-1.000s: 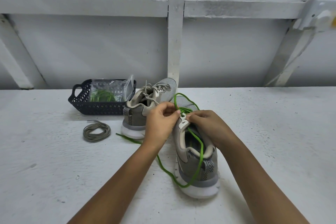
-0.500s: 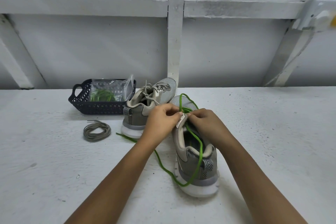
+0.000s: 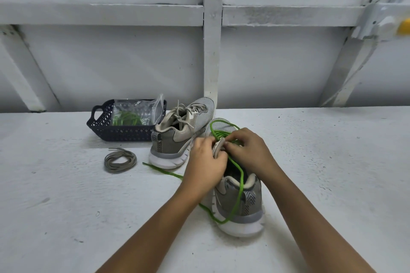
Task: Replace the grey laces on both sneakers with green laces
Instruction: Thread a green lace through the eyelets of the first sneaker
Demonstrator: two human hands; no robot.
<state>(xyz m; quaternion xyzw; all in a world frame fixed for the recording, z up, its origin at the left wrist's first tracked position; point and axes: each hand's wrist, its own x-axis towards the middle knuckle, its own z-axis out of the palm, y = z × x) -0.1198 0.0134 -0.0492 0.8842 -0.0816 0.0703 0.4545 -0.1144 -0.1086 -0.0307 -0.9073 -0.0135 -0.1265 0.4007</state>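
While lying coiled at left of centre on the white table (image 3: 66, 206), loose grey lace (image 3: 120, 160), just below a dark basket (image 3: 124, 133) with bagged green laces (image 3: 126, 117). At centre, far sneaker (image 3: 177, 137), grey-laced. Just right, left hand (image 3: 205, 162) gripping the near sneaker (image 3: 239, 206) at its beige tongue, right hand (image 3: 250, 150) pinching the green lace (image 3: 238, 193) by the top eyelets, slack looped over the heel.

Bare table (image 3: 332, 162) lies wide to the right of the near sneaker (image 3: 239, 206) and at front left. At rear left the far sneaker (image 3: 177, 139), the basket (image 3: 124, 133) and the coiled grey lace (image 3: 120, 160) stand close together. A green lace (image 3: 164, 172) trails over the table in front of the far sneaker, and the wall (image 3: 277, 68) closes the back.
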